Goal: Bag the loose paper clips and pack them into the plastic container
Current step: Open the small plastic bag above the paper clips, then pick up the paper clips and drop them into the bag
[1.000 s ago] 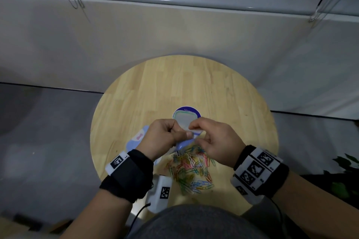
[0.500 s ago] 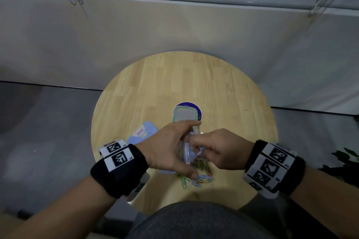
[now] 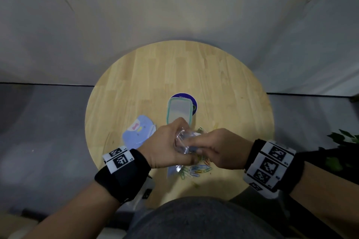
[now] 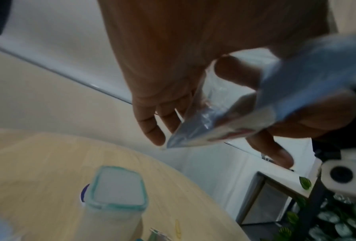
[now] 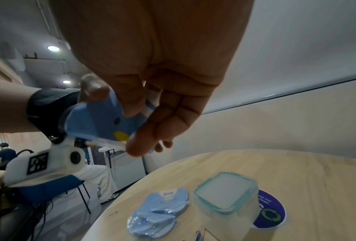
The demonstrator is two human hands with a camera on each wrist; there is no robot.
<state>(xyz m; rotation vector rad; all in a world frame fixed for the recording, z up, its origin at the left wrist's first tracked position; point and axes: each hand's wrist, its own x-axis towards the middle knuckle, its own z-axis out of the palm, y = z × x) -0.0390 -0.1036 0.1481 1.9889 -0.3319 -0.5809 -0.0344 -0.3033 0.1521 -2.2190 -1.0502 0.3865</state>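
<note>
Loose paper clips (image 3: 196, 169) lie nearest on the round table (image 3: 223, 87), above them the left hand (image 3: 167, 145) and right hand (image 3: 219, 148) both pinch the small blue bag (image 3: 183, 141), mouth held apart, and beyond stands the lidded plastic container (image 3: 178, 109).

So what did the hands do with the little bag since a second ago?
Both hands lifted the small bag off the paper clips and turned it upright. The left hand now wraps its side, and the right hand pinches the other edge, pulling it open. The plastic container, spare bags and clips stayed put.
</note>
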